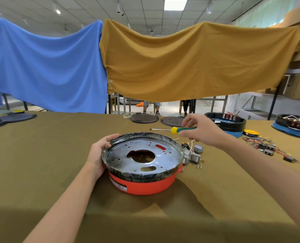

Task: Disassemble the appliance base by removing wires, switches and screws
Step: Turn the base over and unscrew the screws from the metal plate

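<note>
Orange appliance base (142, 185) gripped by left hand (97, 153), right hand (201, 130) seemingly pinching screwdriver (177, 130)

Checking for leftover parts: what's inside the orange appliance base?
Inside the orange appliance base sits a bare metal plate with holes and a central cutout. Whatever lies beneath the plate is mostly hidden.
</note>
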The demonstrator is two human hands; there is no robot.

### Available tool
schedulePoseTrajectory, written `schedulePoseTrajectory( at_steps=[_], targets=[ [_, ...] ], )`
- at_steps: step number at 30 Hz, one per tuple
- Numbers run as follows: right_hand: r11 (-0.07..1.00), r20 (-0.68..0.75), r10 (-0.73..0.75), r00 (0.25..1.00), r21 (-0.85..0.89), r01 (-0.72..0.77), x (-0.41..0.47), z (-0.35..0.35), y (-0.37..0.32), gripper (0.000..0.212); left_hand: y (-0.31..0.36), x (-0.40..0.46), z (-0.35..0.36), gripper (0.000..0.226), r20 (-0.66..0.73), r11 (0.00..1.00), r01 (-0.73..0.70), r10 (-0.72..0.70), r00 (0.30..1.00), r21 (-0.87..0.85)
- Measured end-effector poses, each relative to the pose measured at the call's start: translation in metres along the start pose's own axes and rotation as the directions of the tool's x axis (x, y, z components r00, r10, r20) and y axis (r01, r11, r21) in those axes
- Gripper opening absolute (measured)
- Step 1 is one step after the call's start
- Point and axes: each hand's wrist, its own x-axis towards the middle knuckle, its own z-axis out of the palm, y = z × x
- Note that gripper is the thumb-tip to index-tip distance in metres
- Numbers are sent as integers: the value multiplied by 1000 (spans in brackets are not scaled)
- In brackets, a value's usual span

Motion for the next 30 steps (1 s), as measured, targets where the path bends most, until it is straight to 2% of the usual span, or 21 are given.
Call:
schedulePoseTrajectory(
  at_steps=[3,6,9,13,16,30],
  targets=[
    [998,-95,-10,995,53,15,1,-5,-1,19,-1,0,-1,48,0,1000,-2,2,1000,11],
    [996,-222,14,975,90,7,1,-8,-2,26,-2,1,-1,48,-3,1000,-7,7,1000,22],
    [999,-321,-3,947,50,20,3,-10,-5,29,-3,1,-2,47,-4,1000,-15,15,1000,24],
    [998,-411,-67,909,-35,57,7,-13,-13,19,-4,2,-3,48,-8,1000,-12,12,1000,25],
    [991,-412,-113,904,-114,72,8,-16,-18,17,-4,3,-3,49,-12,999,-13,13,1000,31],
    [990,-382,-105,918,-127,60,9,-21,-20,18,-4,1,-3,48,-4,999,-5,5,1000,34]
  ],
)
